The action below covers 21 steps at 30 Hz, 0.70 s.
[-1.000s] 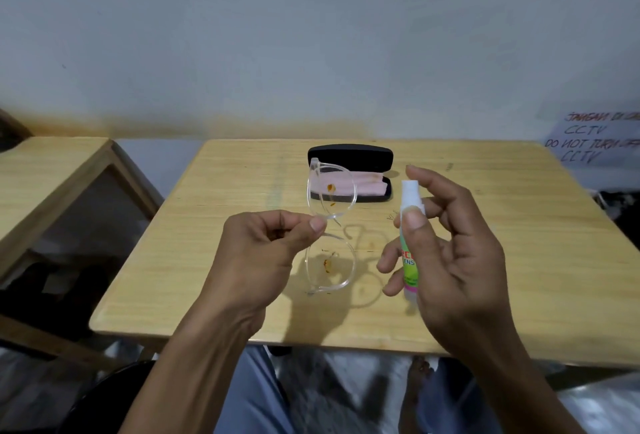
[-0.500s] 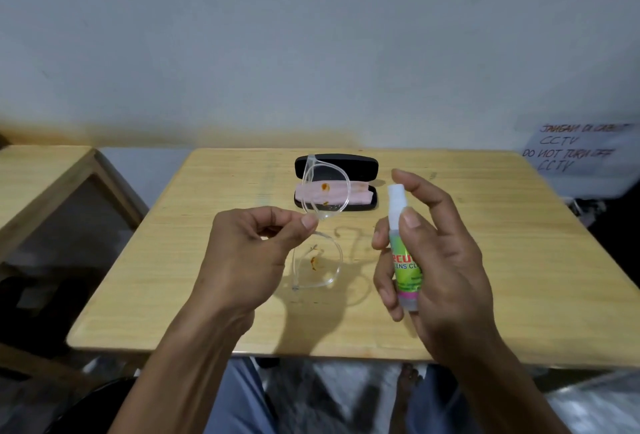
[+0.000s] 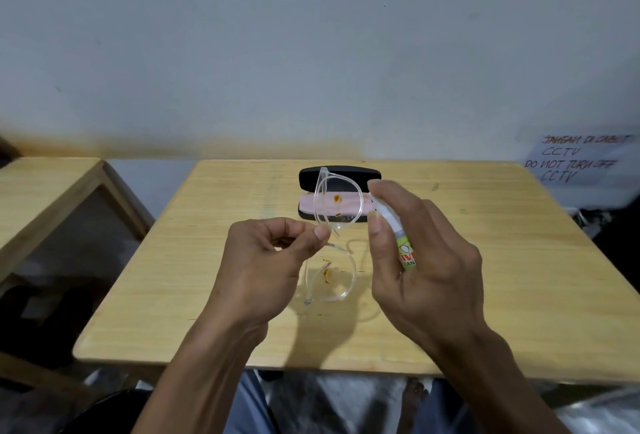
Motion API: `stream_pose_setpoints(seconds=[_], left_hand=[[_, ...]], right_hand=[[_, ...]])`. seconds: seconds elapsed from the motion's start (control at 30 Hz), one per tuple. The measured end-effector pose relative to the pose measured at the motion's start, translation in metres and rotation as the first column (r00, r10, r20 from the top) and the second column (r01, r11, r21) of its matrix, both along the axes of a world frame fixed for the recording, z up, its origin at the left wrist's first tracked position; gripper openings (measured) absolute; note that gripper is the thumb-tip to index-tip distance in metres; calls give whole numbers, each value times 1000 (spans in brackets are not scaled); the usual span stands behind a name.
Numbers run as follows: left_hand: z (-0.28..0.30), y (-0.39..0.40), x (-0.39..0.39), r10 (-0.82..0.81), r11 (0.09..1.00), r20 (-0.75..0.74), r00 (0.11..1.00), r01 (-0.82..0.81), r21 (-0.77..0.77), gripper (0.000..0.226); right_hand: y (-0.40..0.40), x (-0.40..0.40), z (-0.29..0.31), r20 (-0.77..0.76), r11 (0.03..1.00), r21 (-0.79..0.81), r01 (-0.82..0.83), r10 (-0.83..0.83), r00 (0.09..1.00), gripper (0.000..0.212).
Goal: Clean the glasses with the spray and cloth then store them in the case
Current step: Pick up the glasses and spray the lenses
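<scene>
A pale wooden table (image 3: 485, 295) stood against a grey wall; an open black case (image 3: 341, 175) holding a pink cloth (image 3: 311, 203) lay behind. Clear-framed, orange-stained glasses (image 3: 337, 205) were pinched at the bridge by the left hand (image 3: 266, 260), lenses stacked vertically. A green-labelled spray bottle (image 3: 403, 246) was gripped by the right hand (image 3: 429, 267), nozzle tilted toward the upper lens.

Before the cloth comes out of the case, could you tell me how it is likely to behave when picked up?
The pink cloth lies folded flat inside the open black case, so it probably is thin, light and floppy, and would drape rather than hold shape. Being folded, it may well unfold when lifted by one edge. It looks soft, so unlikely to slip from the fingers.
</scene>
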<state>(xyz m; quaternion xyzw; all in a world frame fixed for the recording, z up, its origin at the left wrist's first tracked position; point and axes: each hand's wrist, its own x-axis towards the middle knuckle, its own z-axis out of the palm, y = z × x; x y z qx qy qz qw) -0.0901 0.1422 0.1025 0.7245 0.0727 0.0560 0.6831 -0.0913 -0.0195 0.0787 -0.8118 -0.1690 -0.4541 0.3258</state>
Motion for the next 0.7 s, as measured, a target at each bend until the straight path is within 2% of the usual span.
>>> stream_pose_setpoints(seconds=[0.2,0.4,0.7], left_hand=[[1,-1,-1,-27,1000,17,999,27,6,21],[3,5,1,-13,998,12,1000,13,-57,18],[13,7,14,33,991,2,999,-33,-127,23]], right_hand=[[1,8,2,11,998,-66,11,-10,1000,25],[-3,-20,0,-56,995,78,-57,61,997,33],[11,-43,-22,-79,993,-73,-98,92,993,34]])
